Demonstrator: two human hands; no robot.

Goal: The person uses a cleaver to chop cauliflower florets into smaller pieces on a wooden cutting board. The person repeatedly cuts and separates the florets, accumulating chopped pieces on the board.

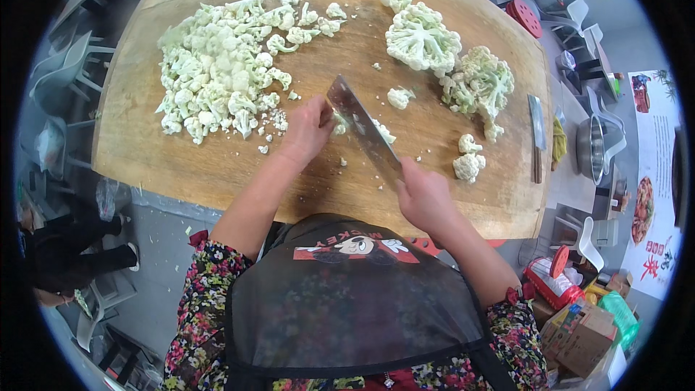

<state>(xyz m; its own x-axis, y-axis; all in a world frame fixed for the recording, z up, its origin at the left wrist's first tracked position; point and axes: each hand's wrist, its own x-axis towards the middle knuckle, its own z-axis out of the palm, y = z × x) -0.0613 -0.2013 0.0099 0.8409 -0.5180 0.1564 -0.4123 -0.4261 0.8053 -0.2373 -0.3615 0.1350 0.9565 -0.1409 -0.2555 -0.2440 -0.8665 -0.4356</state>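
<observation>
My right hand (pixel 426 193) grips the handle of a cleaver (pixel 364 127), its broad blade slanting away to the upper left. My left hand (pixel 308 129) is curled on the near side of the blade's tip, with its fingertips at a small cauliflower floret (pixel 340 124) partly hidden by hand and blade. Another cut piece (pixel 384 131) shows just past the blade. To the left lies a large pile of cut florets (pixel 212 70). Two big cauliflower sections (pixel 423 38) rest at the right, with a single floret (pixel 400 98) nearer the cleaver.
A wooden board (pixel 336 190) carries everything, with crumbs scattered about. A second knife (pixel 536 136) lies by its right edge, near a yellow cloth (pixel 558 141). Beyond stand a metal basin (pixel 591 146), chairs and cardboard boxes (pixel 583 336). Another person's legs (pixel 81 266) show at left.
</observation>
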